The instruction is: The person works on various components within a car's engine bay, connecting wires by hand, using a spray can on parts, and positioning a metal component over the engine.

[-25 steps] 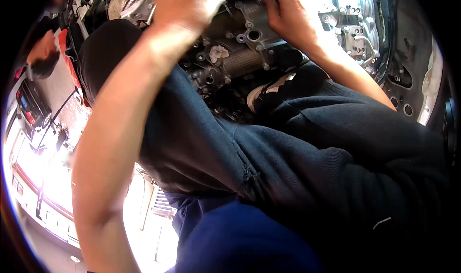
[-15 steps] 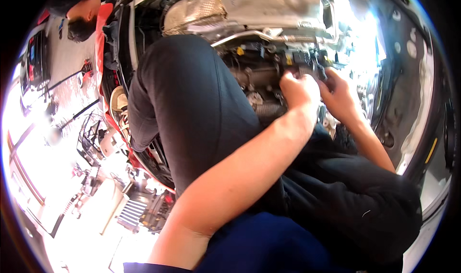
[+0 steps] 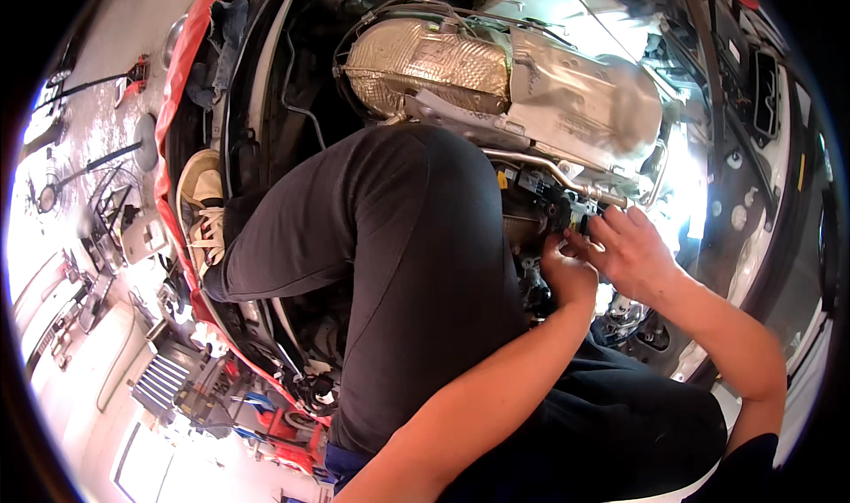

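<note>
Deep in a car's engine bay, both my hands meet beside a small dark electrical connector [image 3: 560, 216]. My left hand [image 3: 569, 268] comes up from below with thumb and fingers pinched together; what they hold is hidden. The fingers of my right hand [image 3: 633, 251] are bent inward against the left fingertips, and they cover whatever lies between them. Just beyond the hands runs a bent metal pipe [image 3: 549, 168]. A silvery heat shield [image 3: 584, 104] lies past the pipe, next to a dimpled gold-coloured heat shield [image 3: 429, 69].
My bent knee in black trousers [image 3: 425, 228] fills the middle, with my beige shoe [image 3: 205, 206] near the bay's left edge. A red cover [image 3: 173, 104] lines that edge. Metal parts and a striped panel [image 3: 161, 381] lie on the floor at left. The car's side panel [image 3: 753, 184] stands at right.
The view has shifted, so the heat shields and my shoe show more fully. My right hand has turned over, its back now upward, and both hands are closer together. The person at upper left is out of view.
</note>
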Action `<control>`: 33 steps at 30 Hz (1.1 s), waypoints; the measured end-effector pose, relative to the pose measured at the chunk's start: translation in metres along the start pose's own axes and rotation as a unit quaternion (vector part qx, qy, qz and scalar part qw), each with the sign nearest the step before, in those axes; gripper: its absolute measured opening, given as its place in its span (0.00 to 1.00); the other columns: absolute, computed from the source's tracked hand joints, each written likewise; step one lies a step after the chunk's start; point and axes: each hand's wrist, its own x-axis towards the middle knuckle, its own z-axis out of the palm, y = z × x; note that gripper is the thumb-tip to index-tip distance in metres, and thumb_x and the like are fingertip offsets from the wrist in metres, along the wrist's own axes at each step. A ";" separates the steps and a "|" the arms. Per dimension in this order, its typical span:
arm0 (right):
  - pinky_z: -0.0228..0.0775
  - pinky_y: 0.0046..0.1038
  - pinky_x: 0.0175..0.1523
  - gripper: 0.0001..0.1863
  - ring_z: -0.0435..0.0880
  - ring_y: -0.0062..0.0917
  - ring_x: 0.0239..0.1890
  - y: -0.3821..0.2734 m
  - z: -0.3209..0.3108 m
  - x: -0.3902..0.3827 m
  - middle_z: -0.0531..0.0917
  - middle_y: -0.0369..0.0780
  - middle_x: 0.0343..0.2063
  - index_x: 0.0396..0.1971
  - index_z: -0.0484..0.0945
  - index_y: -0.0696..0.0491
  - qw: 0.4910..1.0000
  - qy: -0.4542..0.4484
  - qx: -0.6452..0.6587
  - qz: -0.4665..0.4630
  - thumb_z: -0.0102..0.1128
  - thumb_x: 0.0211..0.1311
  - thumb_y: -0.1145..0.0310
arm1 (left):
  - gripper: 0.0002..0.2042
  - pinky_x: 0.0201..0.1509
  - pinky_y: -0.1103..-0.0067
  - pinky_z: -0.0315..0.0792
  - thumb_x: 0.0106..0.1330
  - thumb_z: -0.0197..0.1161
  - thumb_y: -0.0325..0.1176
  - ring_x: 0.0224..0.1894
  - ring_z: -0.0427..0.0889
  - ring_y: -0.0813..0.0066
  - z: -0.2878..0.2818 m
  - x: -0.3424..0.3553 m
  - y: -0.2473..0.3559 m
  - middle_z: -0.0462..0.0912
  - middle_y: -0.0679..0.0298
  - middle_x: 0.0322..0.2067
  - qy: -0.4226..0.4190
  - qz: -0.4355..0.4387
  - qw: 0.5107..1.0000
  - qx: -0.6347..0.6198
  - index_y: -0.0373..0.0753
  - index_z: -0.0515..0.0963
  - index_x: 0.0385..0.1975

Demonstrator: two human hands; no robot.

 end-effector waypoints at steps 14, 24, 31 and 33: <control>0.73 0.29 0.27 0.21 0.79 0.27 0.28 0.002 -0.002 -0.006 0.75 0.35 0.26 0.42 0.83 0.49 0.969 0.033 0.109 0.220 0.64 0.42 0.77 | 0.13 0.34 0.77 0.72 0.61 0.59 0.19 0.29 0.78 0.76 0.038 -0.040 0.022 0.81 0.60 0.27 0.090 0.009 0.934 0.345 0.31 0.73 0.46; 0.71 0.32 0.26 0.13 0.80 0.34 0.21 0.003 -0.001 -0.007 0.78 0.41 0.25 0.40 0.81 0.55 0.928 0.115 0.238 0.261 0.67 0.52 0.78 | 0.11 0.29 0.68 0.75 0.62 0.54 0.27 0.20 0.82 0.62 0.037 -0.027 0.010 0.81 0.51 0.18 0.051 -0.116 0.947 0.296 0.30 0.79 0.20; 0.75 0.21 0.38 0.16 0.79 0.16 0.37 -0.023 0.009 -0.067 0.80 0.35 0.35 0.46 0.77 0.58 0.705 0.077 0.521 0.474 0.67 0.61 0.69 | 0.07 0.23 0.77 0.75 0.63 0.54 0.24 0.19 0.79 0.72 0.056 -0.026 0.049 0.82 0.59 0.24 0.032 -0.246 0.956 0.155 0.30 0.78 0.26; 0.74 0.19 0.38 0.14 0.78 0.15 0.40 -0.033 0.004 -0.072 0.79 0.35 0.38 0.44 0.78 0.60 0.695 0.100 0.519 0.488 0.64 0.65 0.66 | 0.07 0.23 0.76 0.75 0.64 0.54 0.25 0.20 0.79 0.73 0.056 -0.030 0.045 0.82 0.59 0.25 -0.004 -0.249 0.955 0.160 0.30 0.78 0.27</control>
